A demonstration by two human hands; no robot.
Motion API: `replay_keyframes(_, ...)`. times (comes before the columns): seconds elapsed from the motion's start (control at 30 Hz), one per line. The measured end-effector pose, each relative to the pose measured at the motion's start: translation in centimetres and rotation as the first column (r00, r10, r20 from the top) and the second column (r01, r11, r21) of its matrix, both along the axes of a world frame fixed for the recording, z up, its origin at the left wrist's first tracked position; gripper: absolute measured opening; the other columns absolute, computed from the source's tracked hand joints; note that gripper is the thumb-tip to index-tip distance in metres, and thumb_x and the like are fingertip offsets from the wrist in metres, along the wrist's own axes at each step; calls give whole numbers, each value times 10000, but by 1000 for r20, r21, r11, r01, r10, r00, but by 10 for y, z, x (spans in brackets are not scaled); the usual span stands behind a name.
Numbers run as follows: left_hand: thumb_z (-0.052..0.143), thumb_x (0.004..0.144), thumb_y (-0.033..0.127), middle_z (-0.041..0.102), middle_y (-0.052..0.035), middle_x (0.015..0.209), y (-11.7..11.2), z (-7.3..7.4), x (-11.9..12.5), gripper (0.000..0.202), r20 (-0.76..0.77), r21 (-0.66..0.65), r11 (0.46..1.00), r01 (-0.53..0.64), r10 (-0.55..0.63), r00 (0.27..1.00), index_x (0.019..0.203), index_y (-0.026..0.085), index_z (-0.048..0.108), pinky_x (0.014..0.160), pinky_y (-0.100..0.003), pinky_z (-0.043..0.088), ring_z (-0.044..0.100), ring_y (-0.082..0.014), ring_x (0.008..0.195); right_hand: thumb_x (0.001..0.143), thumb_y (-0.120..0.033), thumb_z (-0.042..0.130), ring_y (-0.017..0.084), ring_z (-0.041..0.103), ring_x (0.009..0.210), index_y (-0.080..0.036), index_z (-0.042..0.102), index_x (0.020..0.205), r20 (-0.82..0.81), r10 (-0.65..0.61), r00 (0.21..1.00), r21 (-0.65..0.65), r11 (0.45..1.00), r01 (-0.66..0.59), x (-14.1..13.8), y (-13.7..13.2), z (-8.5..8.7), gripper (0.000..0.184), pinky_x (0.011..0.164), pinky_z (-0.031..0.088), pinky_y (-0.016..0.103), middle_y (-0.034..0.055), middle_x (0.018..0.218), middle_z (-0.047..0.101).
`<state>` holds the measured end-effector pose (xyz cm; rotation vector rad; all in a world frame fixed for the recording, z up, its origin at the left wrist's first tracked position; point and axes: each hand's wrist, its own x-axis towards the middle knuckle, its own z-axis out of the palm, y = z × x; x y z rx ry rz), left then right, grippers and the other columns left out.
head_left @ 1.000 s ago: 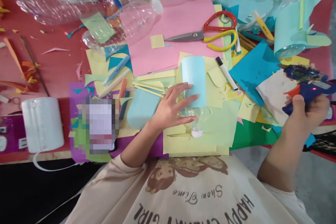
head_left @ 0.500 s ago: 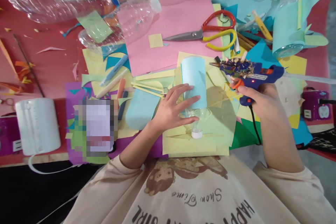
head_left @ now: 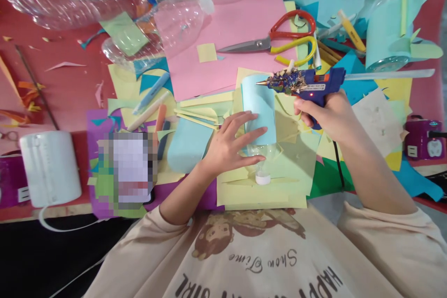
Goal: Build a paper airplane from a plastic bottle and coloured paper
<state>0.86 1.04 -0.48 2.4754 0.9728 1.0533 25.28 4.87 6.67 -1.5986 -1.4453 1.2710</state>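
A small clear plastic bottle lies with its white cap towards me, its body wrapped in light blue paper. My left hand rests across the bottle with the fingers spread, touching the paper and the part near the neck. In my right hand is a blue glue gun, its fingers wrapped round the handle. The metal nozzle points left, over the upper part of the blue paper. Whether the tip touches the paper, I cannot tell. A clear glue stick sticks out of the gun's back.
Scissors with red and yellow handles lie on pink paper beyond the bottle. Several clear bottles line the back. A paper-covered bottle stands at right. A phone and a white case are at left.
My right hand has moved the glue gun left and slightly up, bringing its nozzle over the blue paper. My left hand and the bottle have stayed in place.
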Motion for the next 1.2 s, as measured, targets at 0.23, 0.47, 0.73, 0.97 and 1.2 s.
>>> replay_keyframes(0.23, 605, 818, 610, 596, -131, 1242, 1, 1, 0, 543, 10, 21, 1000, 5, -5, 1000, 1221, 246, 613, 980, -455, 500, 559, -284, 1188, 798, -306, 697, 60, 435, 356, -178, 545, 620, 26, -18, 1000, -1, 1000, 18, -2, -1, -3, 267, 359, 349, 207, -52, 469, 519)
replay_keyframes(0.47, 620, 810, 605, 595, -135, 1245, 1, 1, 0, 543, -1, 14, 1000, 9, -9, 1000, 1219, 247, 615, 979, -451, 502, 558, -286, 1192, 817, -252, 663, 63, 414, 349, -190, 565, 658, 41, -5, 999, 8, 1000, 5, -2, -3, 1, 197, 361, 343, 193, -82, 409, 467)
replay_keyframes(0.73, 614, 819, 599, 587, -140, 1235, 2, 1, 0, 543, 3, 29, 999, 14, -14, 1000, 1218, 231, 603, 963, -450, 509, 559, -288, 1186, 818, -246, 634, 66, 419, 367, -194, 551, 642, 99, -44, 994, -54, 997, 49, 3, -7, 6, 201, 394, 353, 209, -69, 427, 465)
replay_keyframes(0.97, 617, 819, 591, 588, -137, 1246, 2, 1, 0, 545, 15, 21, 1000, 17, -17, 1000, 1238, 243, 595, 975, -461, 498, 556, -293, 1191, 815, -259, 640, 73, 428, 382, -199, 548, 649, 88, -63, 994, -79, 994, 70, 10, -9, 2, 199, 409, 359, 216, -63, 439, 465)
replay_keyframes(1.2, 623, 813, 592, 591, -131, 1234, 1, 1, 0, 543, 13, 30, 1000, 10, -10, 1000, 1229, 245, 595, 966, -451, 503, 562, -289, 1178, 818, -293, 655, 88, 479, 403, -188, 616, 662, 9, -77, 997, -53, 996, 78, 17, -12, 4, 192, 411, 375, 220, -34, 472, 531)
